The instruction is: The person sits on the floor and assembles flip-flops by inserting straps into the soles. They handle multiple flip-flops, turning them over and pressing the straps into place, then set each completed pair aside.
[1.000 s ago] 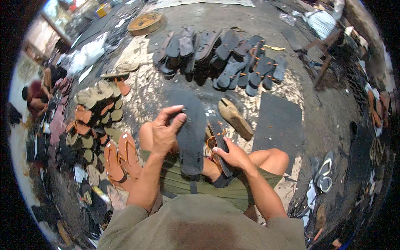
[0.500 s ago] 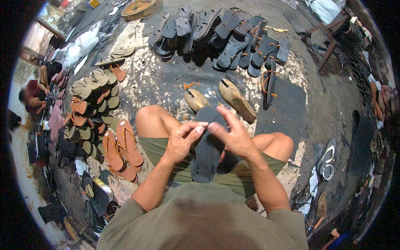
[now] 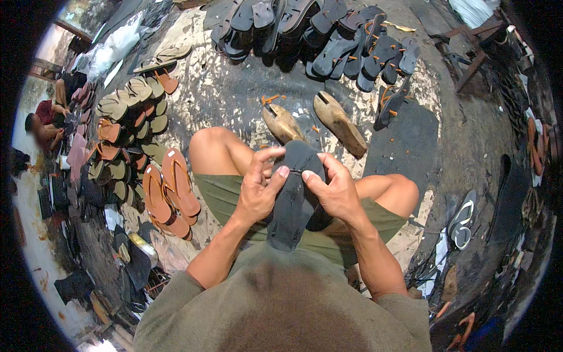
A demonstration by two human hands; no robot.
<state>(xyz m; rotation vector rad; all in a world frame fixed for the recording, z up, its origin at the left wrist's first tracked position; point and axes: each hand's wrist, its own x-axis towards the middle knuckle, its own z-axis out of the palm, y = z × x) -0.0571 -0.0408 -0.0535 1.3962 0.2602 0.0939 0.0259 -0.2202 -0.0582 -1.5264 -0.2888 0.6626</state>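
Note:
A black sandal sole lies lengthwise over my lap, its rounded end pointing away from me. My left hand grips its left edge, the thumb pressed on the upper face and the index finger bent at the side. On the opposite edge my right hand holds it, thumb on top and fingers wrapped round the side. Between the thumbs a short dark line crosses the sole. Another black piece is partly hidden below my right hand. Just beyond stand two wooden shoe lasts, a left one and a right one.
Black sandals crowd the far floor, some with orange straps. Tan sandals and stacked olive ones lie at left. A black sheet is at right, with a white-strapped sandal beyond. Another person sits far left.
My right hand has shifted from across the sole to its right edge, its thumb now pressing on top. My left thumb and finger have spread apart. The view has tilted slightly.

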